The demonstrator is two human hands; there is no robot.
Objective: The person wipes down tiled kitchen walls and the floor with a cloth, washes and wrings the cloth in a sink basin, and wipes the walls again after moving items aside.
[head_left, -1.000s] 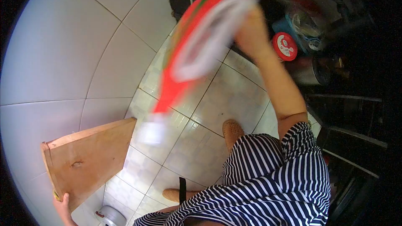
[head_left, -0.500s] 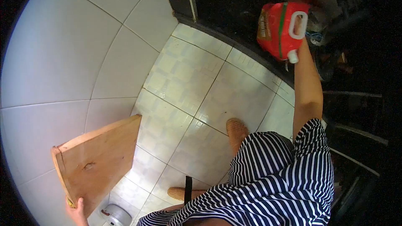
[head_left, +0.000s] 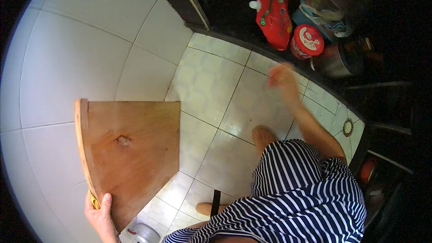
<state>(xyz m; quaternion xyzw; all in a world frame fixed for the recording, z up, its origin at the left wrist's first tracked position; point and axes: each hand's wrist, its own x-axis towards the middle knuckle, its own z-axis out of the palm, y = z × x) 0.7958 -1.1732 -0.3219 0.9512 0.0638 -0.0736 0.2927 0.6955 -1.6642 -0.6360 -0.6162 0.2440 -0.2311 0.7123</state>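
My left hand grips the lower left edge of a flat wooden board, thumb on its face. A rough pale mark shows near the board's middle. A small yellow thing lies by my fingers at that edge; its kind is unclear. My right hand is smeared by motion above the tiled floor, in front of the dark shelf. No object shows clearly in it. On the shelf, apart from this hand, is a red spouted pouch with a white cap and handle.
Beside the pouch sit a red-lidded tub, plastic bags and a metal pot. A silver pot is on the floor below the board. A floor drain is at right; a tiled wall rises at left.
The red pouch, earlier in my right hand, now rests on the shelf, and that hand has drawn back toward me. The board in my left hand has shifted right in view and turned its face more toward me.
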